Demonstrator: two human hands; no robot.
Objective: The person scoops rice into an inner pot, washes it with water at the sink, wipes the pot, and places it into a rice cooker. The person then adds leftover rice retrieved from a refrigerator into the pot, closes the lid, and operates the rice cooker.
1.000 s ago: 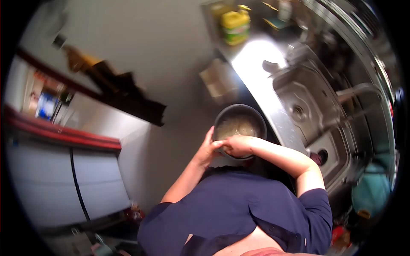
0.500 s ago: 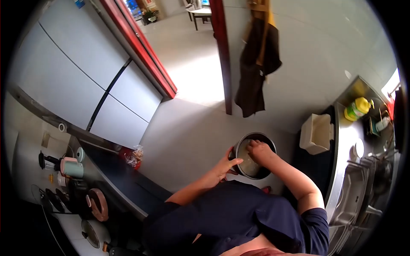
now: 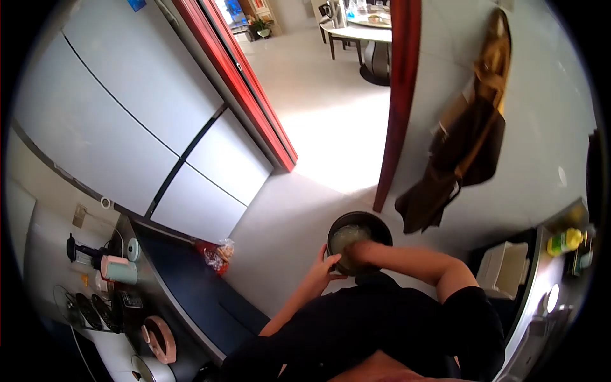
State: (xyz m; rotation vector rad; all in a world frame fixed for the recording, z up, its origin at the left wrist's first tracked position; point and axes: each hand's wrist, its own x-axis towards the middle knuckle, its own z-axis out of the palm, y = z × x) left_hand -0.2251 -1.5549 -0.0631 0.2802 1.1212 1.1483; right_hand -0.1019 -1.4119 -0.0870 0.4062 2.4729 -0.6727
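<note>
Pot (image 3: 383, 234) with cloudy liquid (image 3: 347, 235): likely heavy, slippery; best held low on sides. Left hand (image 3: 323, 275) grasping pot; right hand (image 3: 359, 253) inside, grip cannot be told.

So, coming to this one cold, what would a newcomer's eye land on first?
Probably the glaring patch of floor in the doorway, set off by the red door frame. Next, near the middle and low down, the dark pot, with the left hand at its side and the right hand down inside. Then the brown cloth hanging on the wall at right.
</note>
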